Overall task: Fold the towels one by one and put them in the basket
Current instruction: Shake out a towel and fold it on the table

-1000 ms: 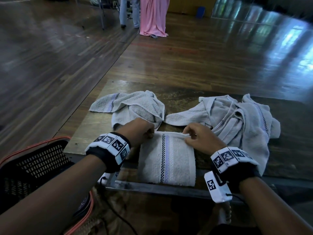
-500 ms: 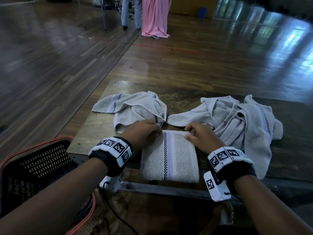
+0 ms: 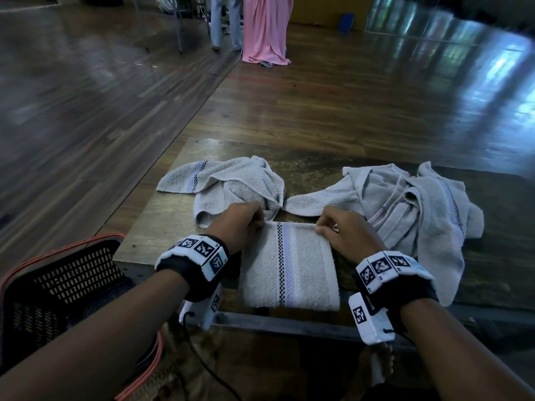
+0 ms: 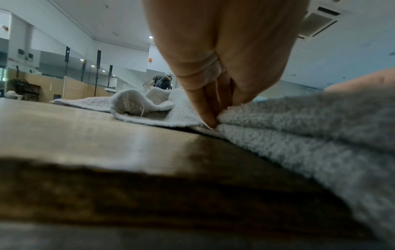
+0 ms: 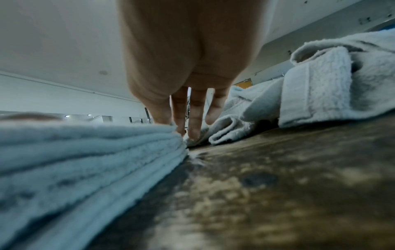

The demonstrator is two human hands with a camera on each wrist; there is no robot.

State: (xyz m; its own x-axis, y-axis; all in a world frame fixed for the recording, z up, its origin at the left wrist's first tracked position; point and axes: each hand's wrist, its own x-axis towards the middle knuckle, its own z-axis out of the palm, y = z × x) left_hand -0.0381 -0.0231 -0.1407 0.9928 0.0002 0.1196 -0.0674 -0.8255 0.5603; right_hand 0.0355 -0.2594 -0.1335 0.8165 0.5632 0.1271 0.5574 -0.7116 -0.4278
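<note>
A folded grey towel (image 3: 289, 264) with a checked stripe lies at the table's near edge. My left hand (image 3: 259, 222) pinches its far left corner; in the left wrist view the fingers (image 4: 205, 110) dig between the towel's layers (image 4: 310, 118) with the thumb on top. My right hand (image 3: 318, 227) pinches the far right corner; in the right wrist view its thumb sits on the stacked layers (image 5: 85, 152) and its fingers (image 5: 193, 118) reach down beside the corner. The black basket (image 3: 58, 285) with an orange rim stands on the floor at lower left.
Two crumpled grey towel heaps lie behind the folded one, one at the left (image 3: 231, 183) and a larger one at the right (image 3: 405, 204). The wooden table (image 3: 162, 221) has a metal front edge. People stand far back on the floor (image 3: 266, 30).
Half a second ago both hands lay flatter on the towel's far edge. Now their fingertips pinch its two far corners. The towel stays in the same place.
</note>
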